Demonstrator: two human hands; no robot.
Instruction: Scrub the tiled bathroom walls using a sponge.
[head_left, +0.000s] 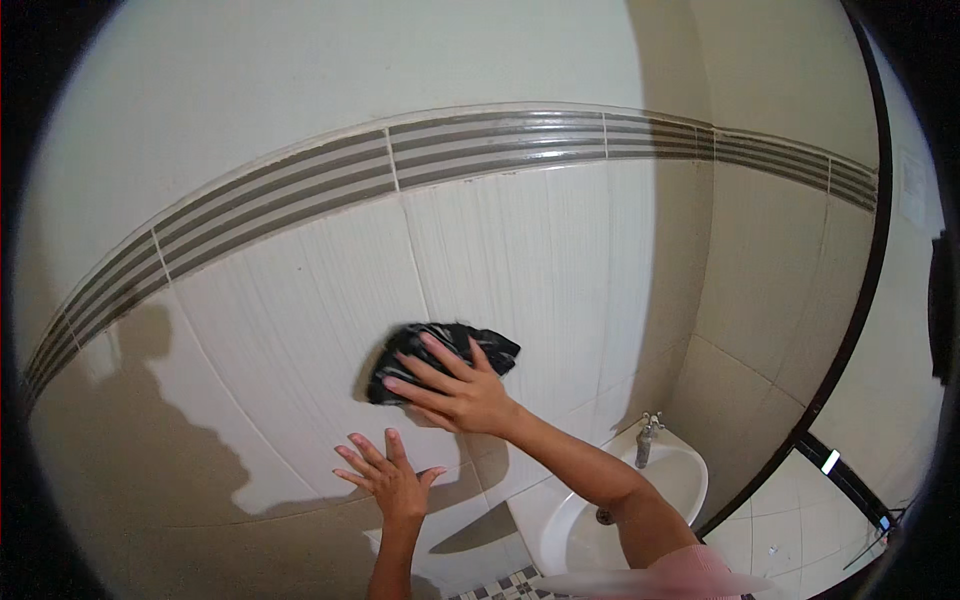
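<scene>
My right hand (469, 397) presses a bunched black cloth (405, 365) with pale streaks flat against the tiled wall (322, 300). Its fingers are spread across the cloth and point up and to the left. Lower and to the left, my left hand (394, 480) is held up with its fingers apart and nothing in it. Whether its fingertips touch the wall I cannot tell. Part of the cloth is hidden under my right hand.
Below my right forearm sits a white washbasin (694, 480) with a metal tap (645, 442). A striped border tile band (495, 139) crosses the wall above. A dark frame edge (851, 337) stands at the right. Mosaic floor tiles (499, 589) show at the bottom.
</scene>
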